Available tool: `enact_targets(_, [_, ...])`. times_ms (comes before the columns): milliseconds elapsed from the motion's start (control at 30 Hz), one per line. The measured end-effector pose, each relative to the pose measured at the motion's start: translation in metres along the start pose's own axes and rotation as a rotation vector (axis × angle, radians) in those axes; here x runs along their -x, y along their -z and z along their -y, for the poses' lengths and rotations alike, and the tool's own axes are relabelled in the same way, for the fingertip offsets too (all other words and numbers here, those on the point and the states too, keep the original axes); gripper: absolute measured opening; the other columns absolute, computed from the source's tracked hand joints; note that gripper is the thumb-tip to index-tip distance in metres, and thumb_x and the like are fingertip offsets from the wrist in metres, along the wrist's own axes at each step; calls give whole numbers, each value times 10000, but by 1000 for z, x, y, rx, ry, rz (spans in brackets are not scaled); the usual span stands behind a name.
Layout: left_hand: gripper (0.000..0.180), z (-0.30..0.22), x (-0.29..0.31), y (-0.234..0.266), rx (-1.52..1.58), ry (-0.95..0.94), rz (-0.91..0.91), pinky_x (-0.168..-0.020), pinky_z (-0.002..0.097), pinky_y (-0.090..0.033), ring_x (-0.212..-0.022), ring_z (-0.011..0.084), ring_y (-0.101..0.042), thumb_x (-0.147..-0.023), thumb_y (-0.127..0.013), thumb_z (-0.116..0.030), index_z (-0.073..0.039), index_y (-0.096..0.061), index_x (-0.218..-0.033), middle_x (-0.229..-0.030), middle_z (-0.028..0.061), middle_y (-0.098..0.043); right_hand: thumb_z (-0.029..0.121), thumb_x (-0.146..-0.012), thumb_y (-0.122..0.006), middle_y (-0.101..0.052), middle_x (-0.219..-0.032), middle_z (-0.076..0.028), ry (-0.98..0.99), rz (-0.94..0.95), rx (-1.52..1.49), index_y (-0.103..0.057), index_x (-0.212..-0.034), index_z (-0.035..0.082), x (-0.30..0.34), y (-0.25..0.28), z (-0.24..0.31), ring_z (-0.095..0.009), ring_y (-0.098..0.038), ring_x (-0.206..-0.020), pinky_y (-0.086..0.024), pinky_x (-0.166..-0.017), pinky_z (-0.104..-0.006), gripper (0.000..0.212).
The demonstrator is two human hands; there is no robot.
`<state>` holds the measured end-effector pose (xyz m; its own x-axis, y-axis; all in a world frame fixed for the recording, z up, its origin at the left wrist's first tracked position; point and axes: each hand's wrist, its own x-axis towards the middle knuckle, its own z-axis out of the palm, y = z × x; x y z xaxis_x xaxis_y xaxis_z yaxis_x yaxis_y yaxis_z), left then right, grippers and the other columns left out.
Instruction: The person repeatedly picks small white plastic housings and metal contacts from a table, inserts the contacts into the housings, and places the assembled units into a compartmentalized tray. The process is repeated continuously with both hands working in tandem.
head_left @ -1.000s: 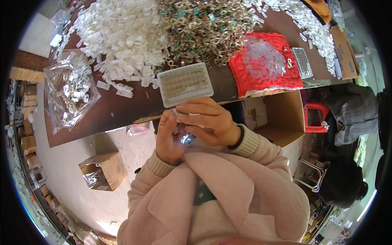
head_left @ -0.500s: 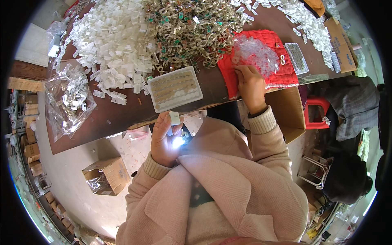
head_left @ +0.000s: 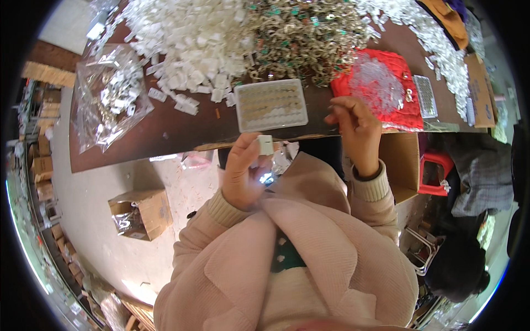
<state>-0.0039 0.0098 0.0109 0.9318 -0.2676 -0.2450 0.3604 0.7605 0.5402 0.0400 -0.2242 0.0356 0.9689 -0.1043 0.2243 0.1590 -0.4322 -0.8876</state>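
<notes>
My left hand (head_left: 243, 174) is closed around a small white plastic case (head_left: 266, 144), held upright between thumb and fingers just off the table's near edge. Below the case, a small bright light (head_left: 267, 178) shines by the same hand. My right hand (head_left: 360, 134) hovers at the near left of a red quilted cloth (head_left: 406, 115), its fingertips drawn together; whatever they hold is too small to make out. On that cloth lies a heap of thin clear plastic pieces (head_left: 378, 83). Between my hands, a white tray (head_left: 241, 113) holds rows of small round pieces.
Heaps of white plastic cases (head_left: 187, 49) and metal-and-green parts (head_left: 303, 33) cover the table's far side. A clear bag of parts (head_left: 116, 94) lies at left, a second small tray (head_left: 425, 96) at right. Below stand a cardboard box (head_left: 152, 212) and a red stool (head_left: 436, 175).
My right hand has come off the clear pieces on the red cloth, back and left toward the tray. The left hand keeps the white case. The whole view has shifted.
</notes>
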Motion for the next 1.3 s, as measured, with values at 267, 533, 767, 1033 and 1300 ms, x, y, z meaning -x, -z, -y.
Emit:
enact_targets(267, [127, -4, 8, -1, 77, -108, -20, -532, 170, -390, -675, 45, -516, -964, -632, -138, -108, -593, -1081, -945, 46, -655, -7, -887, -648, -729, -1005, -123, 146, 261, -286, -649, -1002, 34, 25, -66, 53, -219, -728, -847, -561, -722, -294, 122])
enact_targets(533, [127, -9, 10, 8, 122, -158, 85, -610, 159, -430, -726, 17, -535, -946, -650, -72, -76, -604, -1065, -1018, 29, -660, -1, -881, -659, -736, -1029, -123, 131, 338, -260, -648, -1010, 22, 26, -73, 62, -203, -727, -868, -559, -771, -291, 132])
enact_targets(767, [136, -9, 11, 19, 72, -136, 36, -475, 169, -346, -592, 37, -482, -922, -695, -131, -80, -620, -1024, -850, 19, -646, -40, -876, -639, -730, -984, -133, 212, 341, -243, -627, -982, 22, 25, -76, 60, -235, -740, -846, -563, -710, -285, 123])
enact_targets(1033, [125, -16, 14, 23, 6, -196, 56, -544, 165, -359, -656, 13, -497, -907, -684, -22, -56, -613, -1004, -981, 70, -677, -90, -877, -633, -720, -968, -113, 25, 572, -474, -662, -970, -7, 15, -75, 53, -182, -702, -942, -548, -777, -281, 128])
enact_targets(1300, [150, -39, 12, 38, 5, -190, -92, -526, 197, -361, -685, 89, -532, -934, -628, -147, -51, -616, -1049, -945, 77, -649, -16, -868, -685, -711, -934, -89, -93, 815, -450, -695, -985, -9, -25, -93, 69, -123, -684, -907, -528, -794, -255, 118])
